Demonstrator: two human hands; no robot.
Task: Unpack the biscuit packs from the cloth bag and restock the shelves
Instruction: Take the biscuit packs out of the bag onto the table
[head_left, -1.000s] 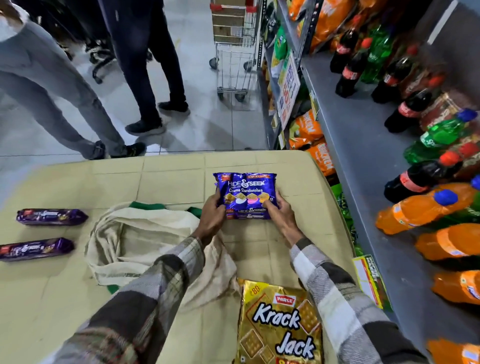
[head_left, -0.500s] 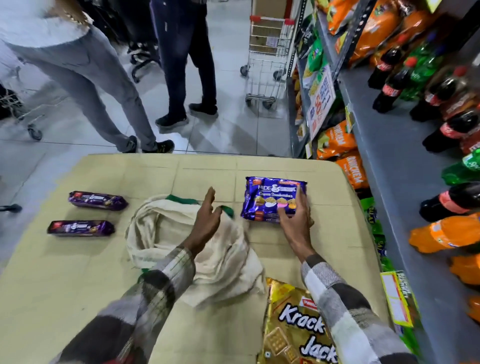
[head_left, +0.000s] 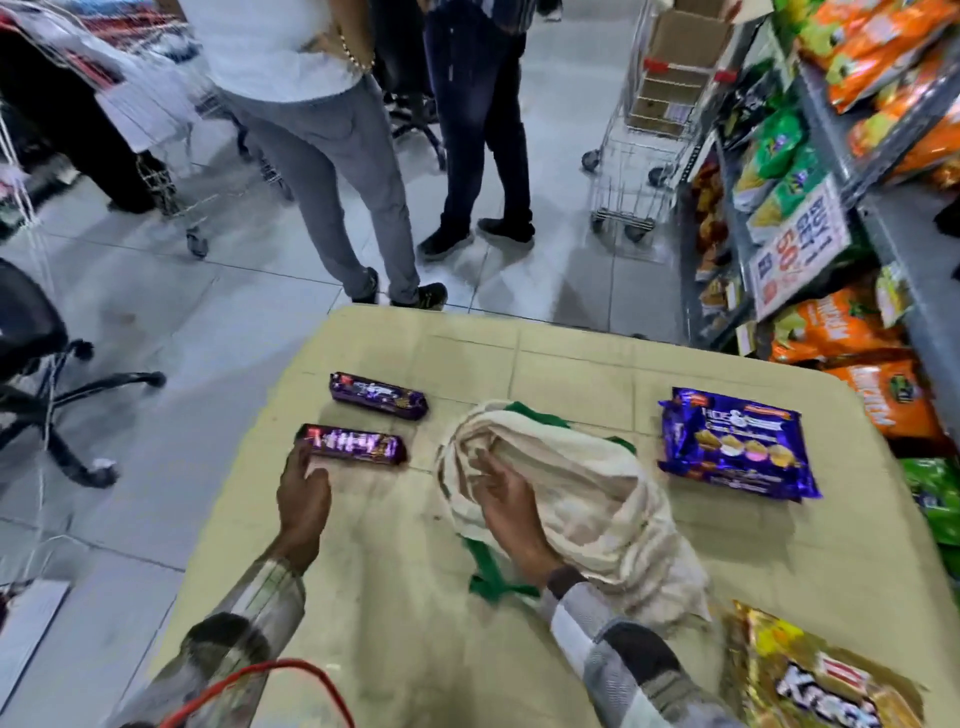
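Note:
A cream cloth bag (head_left: 582, 483) with green handles lies crumpled in the middle of the beige table (head_left: 571, 353). My right hand (head_left: 498, 499) hovers open over the bag's left side, fingers spread. My left hand (head_left: 304, 493) reaches to the near purple biscuit roll (head_left: 358, 444), and its fingertips touch the roll's left end. A second purple roll (head_left: 379, 397) lies just beyond. A blue Hide & Seek pack (head_left: 737, 447) lies flat to the right of the bag. At the bottom right corner lies a gold Krack Jack pack (head_left: 815, 675).
Shelves with orange and green snack bags (head_left: 841, 332) run along the right. Two people (head_left: 322, 156) stand past the table's far edge beside a wire trolley (head_left: 639, 156). An office chair (head_left: 31, 364) stands at the left. A red cable (head_left: 260, 680) loops near my left sleeve.
Both hands let go of the blue pack, which now lies on the table. My right hand moved onto the bag and my left hand swung left to the near purple roll. The view turned left.

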